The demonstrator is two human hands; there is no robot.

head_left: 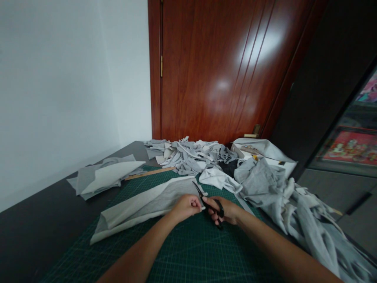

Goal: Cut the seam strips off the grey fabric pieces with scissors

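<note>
A long piece of pale grey fabric (144, 200) lies folded over on the green cutting mat (194, 251). My left hand (187, 207) is closed on the fabric's right end, with a small bit of its edge showing past the fingertips. Black-handled scissors (217, 208) are in my right hand (225, 210), whose fingers wrap the handles. Their blades point up and left, beside the fabric's right edge and just beyond my left hand. Whether the blades touch the cloth I cannot tell.
Grey fabric scraps (188, 155) are heaped at the back. A wooden ruler (150, 173) lies near stacked fabric pieces (108, 175) on the left. To the right are a white box (290, 168) and a large pile of grey cloth (306, 220). A wooden door (212, 70) stands behind.
</note>
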